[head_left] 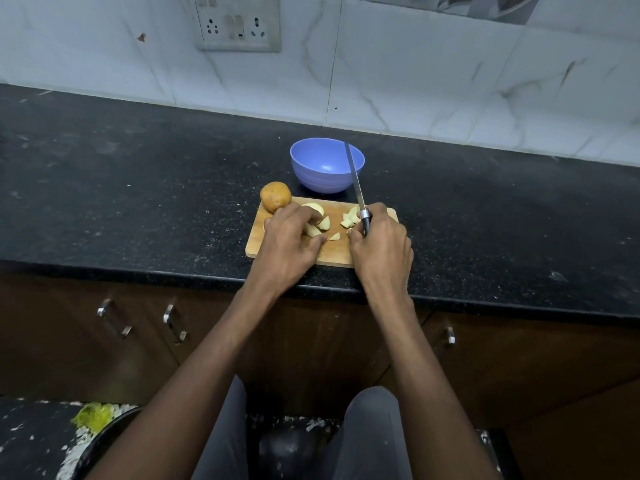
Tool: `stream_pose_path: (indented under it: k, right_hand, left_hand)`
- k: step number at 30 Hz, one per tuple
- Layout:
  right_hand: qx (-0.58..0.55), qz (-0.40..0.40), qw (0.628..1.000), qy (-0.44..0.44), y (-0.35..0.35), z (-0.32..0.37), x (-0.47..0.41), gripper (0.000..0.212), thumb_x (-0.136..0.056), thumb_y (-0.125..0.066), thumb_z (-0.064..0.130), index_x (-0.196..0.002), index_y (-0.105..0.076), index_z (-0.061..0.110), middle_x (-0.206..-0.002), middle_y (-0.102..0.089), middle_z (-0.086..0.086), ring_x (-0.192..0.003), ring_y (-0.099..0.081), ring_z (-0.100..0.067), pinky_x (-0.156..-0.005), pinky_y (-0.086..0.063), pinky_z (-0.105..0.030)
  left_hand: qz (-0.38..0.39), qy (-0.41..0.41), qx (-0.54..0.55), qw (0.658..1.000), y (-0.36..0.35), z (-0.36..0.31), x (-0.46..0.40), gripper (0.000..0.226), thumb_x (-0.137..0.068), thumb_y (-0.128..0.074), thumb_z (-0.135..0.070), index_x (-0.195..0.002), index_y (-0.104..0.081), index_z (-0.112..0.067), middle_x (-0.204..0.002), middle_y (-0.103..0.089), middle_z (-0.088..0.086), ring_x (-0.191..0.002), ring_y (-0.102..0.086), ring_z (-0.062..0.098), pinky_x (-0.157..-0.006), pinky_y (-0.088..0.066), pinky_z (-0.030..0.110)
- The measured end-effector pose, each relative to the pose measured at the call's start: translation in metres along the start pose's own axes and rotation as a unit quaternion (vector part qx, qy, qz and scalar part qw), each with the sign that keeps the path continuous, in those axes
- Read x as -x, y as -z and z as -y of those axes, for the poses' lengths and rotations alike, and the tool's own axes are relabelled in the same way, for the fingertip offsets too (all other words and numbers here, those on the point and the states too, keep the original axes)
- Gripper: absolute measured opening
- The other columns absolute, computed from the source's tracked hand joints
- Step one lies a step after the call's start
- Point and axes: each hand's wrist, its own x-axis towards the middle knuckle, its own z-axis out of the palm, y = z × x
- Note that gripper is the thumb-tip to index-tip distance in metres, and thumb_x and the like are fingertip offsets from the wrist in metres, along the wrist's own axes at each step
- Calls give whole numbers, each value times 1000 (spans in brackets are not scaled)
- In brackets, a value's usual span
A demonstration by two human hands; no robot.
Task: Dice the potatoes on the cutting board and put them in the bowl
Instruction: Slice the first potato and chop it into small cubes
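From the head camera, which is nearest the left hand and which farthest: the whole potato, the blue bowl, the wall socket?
Measured from the left hand, which rests on cut potato pieces:
1. Whole potato, by the cutting board's far left corner, just beyond the fingers.
2. Blue bowl, behind the board, to the right.
3. Wall socket, high on the tiled wall.

Just one view here, a wide-angle head cam looking forward and steeply down from above the black speckled stone counter [138,174]. It faces the white marble-tiled wall [415,81], sits close over the small wooden cutting board [263,242], and catches the wearer's grey trousered legs [363,438] at the bottom edge.
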Motion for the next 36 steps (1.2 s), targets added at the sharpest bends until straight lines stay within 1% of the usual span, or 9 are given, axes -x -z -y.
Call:
stream_pose_path:
  k: [7,10,14,21,25,27,29,32,36]
  right_hand:
    - [-28,17,996,83,-11,7,0,29,-91,-78,25,-112,-58,18,-102,-68,2,-94,-67,-22,-73,-50,-37]
    - [8,8,997,79,-14,4,-3,24,-95,-73,19,-112,-57,17,-104,-67,0,-94,-67,-27,-69,-41,-34]
    - [13,-9,998,61,-8,-6,-11,20,-97,-70,18,-112,-57,16,-105,-65,-2,-94,-65,-27,-70,-42,-36]
    - [-117,-5,993,25,-2,-31,-16,20,-93,-73,21,-110,-67,14,-99,-68,-2,-91,-63,-19,-81,-49,-31]
    - [-190,7,982,-22,-4,-41,-11,19,-92,-76,25,-109,-69,17,-89,-68,6,-77,-61,-5,-67,-41,-9]
    - [-218,-1,975,-39,-4,-43,-10,19,-90,-77,26,-106,-69,19,-81,-66,10,-74,-61,0,-65,-40,-5]
    - [-223,5,974,-39,-4,-41,-10,23,-88,-81,28,-105,-69,20,-79,-66,12,-75,-61,2,-66,-41,-7]
    - [-205,20,978,-38,-6,-37,-11,32,-84,-84,33,-107,-66,21,-80,-66,13,-80,-63,-3,-74,-43,-21]
    - [-148,26,988,-37,-9,-31,-13,43,-80,-87,39,-111,-62,21,-83,-68,10,-88,-65,-14,-81,-50,-32]
  left_hand:
    - [6,15,-12,1000,0,-4,0,27,-83,-60,-25,-108,-65,-15,-100,-56,-3,-92,-56,18,-83,-50,52]
    - [9,25,-26,999,0,-5,1,29,-85,-59,-24,-110,-66,-13,-104,-56,-1,-96,-54,19,-87,-48,52]
    - [7,25,-35,999,-1,-11,0,30,-86,-61,-27,-110,-69,-12,-107,-57,1,-105,-52,20,-89,-44,48]
    - [10,25,-142,989,-10,-15,-9,27,-90,-72,-33,-102,-72,-9,-109,-56,8,-106,-48,26,-84,-37,46]
    - [10,13,-188,982,-14,-19,-12,25,-92,-68,-32,-104,-71,-11,-109,-60,10,-106,-47,28,-83,-33,44]
    - [2,3,-203,979,-13,-20,-12,21,-93,-65,-30,-103,-71,-12,-105,-63,9,-104,-47,28,-82,-30,43]
    - [-2,-5,-206,979,-12,-21,-13,19,-93,-63,-27,-101,-72,-12,-101,-66,7,-103,-48,28,-82,-25,40]
    - [-4,-8,-188,982,-8,-20,-12,16,-92,-66,-25,-98,-74,-14,-95,-69,4,-101,-49,27,-79,-19,35]
    - [-9,-4,-107,994,-1,-18,-3,9,-88,-71,-22,-94,-76,-18,-93,-69,-3,-103,-47,22,-78,-17,35]
